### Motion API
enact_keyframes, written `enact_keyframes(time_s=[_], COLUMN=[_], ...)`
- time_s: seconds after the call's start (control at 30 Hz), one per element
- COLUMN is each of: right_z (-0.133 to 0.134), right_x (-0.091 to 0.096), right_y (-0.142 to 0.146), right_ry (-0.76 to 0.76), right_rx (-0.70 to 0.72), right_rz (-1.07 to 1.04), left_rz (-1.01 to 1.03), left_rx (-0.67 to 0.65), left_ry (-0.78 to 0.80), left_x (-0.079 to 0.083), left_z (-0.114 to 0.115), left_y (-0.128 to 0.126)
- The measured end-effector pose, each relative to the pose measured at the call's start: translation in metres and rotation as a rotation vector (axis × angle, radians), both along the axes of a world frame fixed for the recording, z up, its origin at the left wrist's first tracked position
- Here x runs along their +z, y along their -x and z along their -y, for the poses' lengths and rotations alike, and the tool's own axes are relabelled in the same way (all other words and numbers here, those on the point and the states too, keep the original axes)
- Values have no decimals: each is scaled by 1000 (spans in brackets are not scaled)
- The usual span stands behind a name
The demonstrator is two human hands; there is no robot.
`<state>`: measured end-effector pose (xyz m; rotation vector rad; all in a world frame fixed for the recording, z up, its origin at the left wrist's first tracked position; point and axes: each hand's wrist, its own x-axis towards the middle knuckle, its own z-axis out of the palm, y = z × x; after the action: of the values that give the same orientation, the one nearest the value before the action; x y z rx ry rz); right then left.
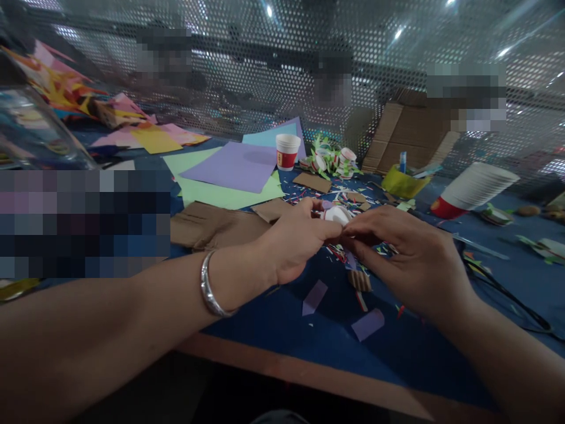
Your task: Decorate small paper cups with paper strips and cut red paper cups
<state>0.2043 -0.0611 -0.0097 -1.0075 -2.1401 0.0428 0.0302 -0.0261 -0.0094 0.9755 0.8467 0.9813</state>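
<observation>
My left hand [296, 238], with a silver bangle [209, 290] on its wrist, is closed in a pinch on a small white paper cup piece [338, 214] held above the blue table [282, 321]. My right hand [408, 256] meets it from the right, its fingers curled and pinched on the same piece, with a purple paper strip [350, 259] hanging beneath. Small purple paper scraps [314, 297] lie on the table just below both hands.
Purple and green paper sheets [229, 171] and brown cardboard pieces [212, 227] lie behind my left arm. A white and red paper cup [286, 151] stands farther back, a stack of cups [474, 188] lies at right, beside a yellow tray [402, 182]. A perforated metal screen [282, 65] closes the back.
</observation>
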Motion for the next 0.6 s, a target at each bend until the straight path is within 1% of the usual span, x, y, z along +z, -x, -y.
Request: enact_keyframes(time_s=[0.13,0.3,0.5,0.6], right_z=[0,1,1,1], right_x=[0,3,5,5], right_y=[0,0,-2,-3], right_ry=[13,-9,-12,-20], right_rx=[0,-22,-14,-14], right_rz=[-24,-34,-10,8], left_rz=[33,64,55,41], left_rx=[-8,21,22,14], left_ry=[41,84,-22,-35], left_x=[4,10,2,1], left_z=[1,6,6,6], left_y=[-2,-5,-5,-4])
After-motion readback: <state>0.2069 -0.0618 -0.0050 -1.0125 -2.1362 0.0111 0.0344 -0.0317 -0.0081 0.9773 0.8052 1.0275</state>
